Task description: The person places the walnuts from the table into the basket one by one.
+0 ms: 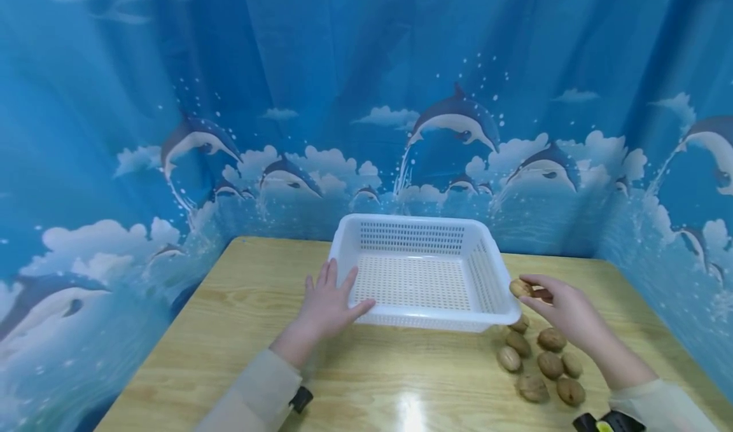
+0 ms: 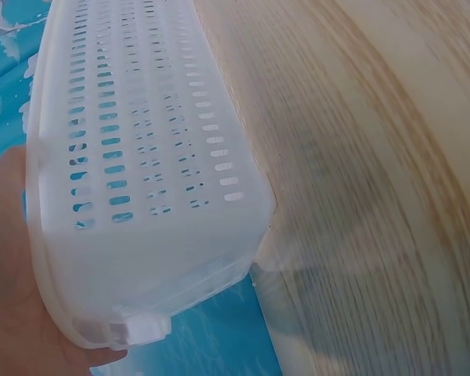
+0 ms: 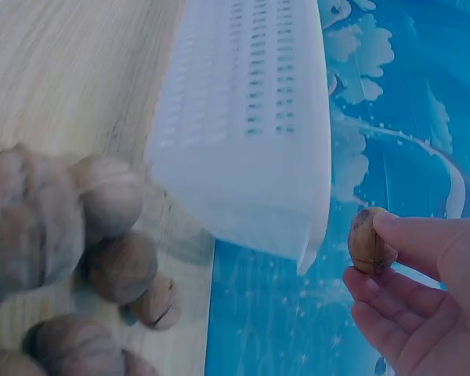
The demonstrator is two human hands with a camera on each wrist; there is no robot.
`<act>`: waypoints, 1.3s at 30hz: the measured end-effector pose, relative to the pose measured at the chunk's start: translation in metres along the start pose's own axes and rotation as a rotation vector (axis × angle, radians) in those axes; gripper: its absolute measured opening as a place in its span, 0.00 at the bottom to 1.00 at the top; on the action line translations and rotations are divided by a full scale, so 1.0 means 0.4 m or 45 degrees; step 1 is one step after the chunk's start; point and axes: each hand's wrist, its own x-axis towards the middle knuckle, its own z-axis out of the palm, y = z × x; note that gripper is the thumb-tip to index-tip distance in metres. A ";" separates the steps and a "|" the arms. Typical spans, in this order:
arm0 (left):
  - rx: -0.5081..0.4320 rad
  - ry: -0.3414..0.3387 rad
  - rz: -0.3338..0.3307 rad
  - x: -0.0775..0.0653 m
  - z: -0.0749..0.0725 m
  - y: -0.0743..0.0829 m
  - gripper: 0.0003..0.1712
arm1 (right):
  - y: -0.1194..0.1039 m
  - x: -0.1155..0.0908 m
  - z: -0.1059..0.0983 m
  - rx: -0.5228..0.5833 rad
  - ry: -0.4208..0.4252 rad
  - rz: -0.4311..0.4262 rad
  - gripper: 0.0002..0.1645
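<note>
A white plastic basket (image 1: 412,316) with slotted walls stands on the table. My left hand (image 1: 329,295) rests at its front left corner, fingers spread and fairly straight across the rim. In the left wrist view part of that hand (image 2: 12,274) shows behind the basket's rim (image 2: 43,251). Between thumb and fingers, my right hand (image 1: 564,311) pinches a walnut (image 3: 370,241), just outside the basket's right rim. Several more walnuts (image 1: 550,364) lie loose on the table below that hand, close to the basket's front right corner.
The pale wooden table (image 1: 240,330) meets a blue curtain (image 1: 366,101) printed with dolphins at its back and sides. A black wrist strap (image 1: 621,421) is on the right forearm, and a dark strap piece (image 1: 300,399) shows at the left cuff.
</note>
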 end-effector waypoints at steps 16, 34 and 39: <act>0.007 0.014 0.005 0.002 0.002 0.001 0.48 | -0.087 0.132 0.025 0.146 -0.118 -0.023 0.28; -0.010 0.001 -0.021 -0.001 0.000 0.005 0.48 | -0.151 0.253 0.080 0.360 -0.290 -0.078 0.27; -0.027 0.010 -0.006 -0.001 0.004 0.006 0.49 | -0.161 0.282 0.093 0.374 -0.321 -0.068 0.28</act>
